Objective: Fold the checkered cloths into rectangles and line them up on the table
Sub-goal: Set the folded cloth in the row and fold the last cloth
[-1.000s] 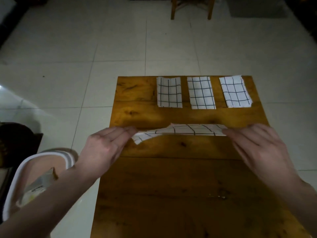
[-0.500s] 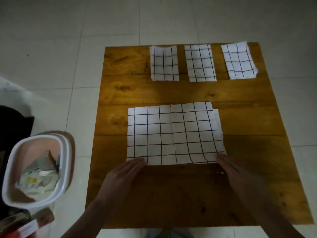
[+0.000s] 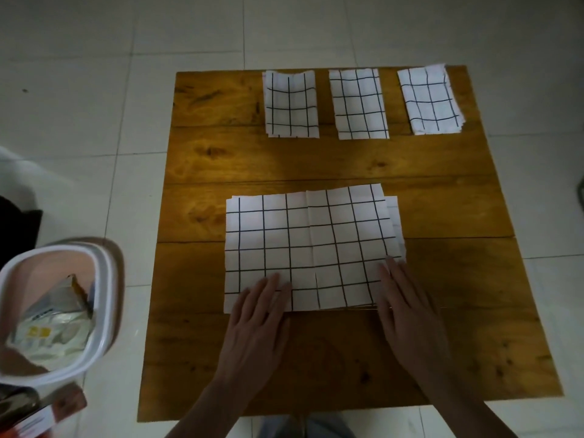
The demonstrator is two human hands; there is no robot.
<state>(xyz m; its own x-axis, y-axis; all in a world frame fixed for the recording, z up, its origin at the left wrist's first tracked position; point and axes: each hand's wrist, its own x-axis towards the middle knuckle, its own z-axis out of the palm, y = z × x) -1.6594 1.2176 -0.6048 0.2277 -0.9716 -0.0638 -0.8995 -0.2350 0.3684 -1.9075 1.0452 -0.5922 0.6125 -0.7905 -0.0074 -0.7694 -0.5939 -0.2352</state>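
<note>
A large white checkered cloth point(image 3: 311, 245) lies flat in the middle of the wooden table point(image 3: 442, 191), folded once with a lower layer showing at its right edge. My left hand point(image 3: 257, 317) rests flat on its near left corner, fingers spread. My right hand point(image 3: 407, 308) presses flat on its near right corner. Three folded checkered rectangles stand in a row along the far edge: the left one point(image 3: 291, 104), the middle one point(image 3: 359, 104) and the right one point(image 3: 430, 100).
A white plastic bin point(image 3: 104, 298) holding crumpled wrappers stands on the tiled floor left of the table. Some dark and red objects point(image 3: 28, 415) sit at the bottom left corner. Bare wood shows at the table's far left corner and along its near edge.
One second ago both hands held the cloth stretched above the table. It now lies flat, and my hands have slid onto its near corners. The camera has tilted down and closer.
</note>
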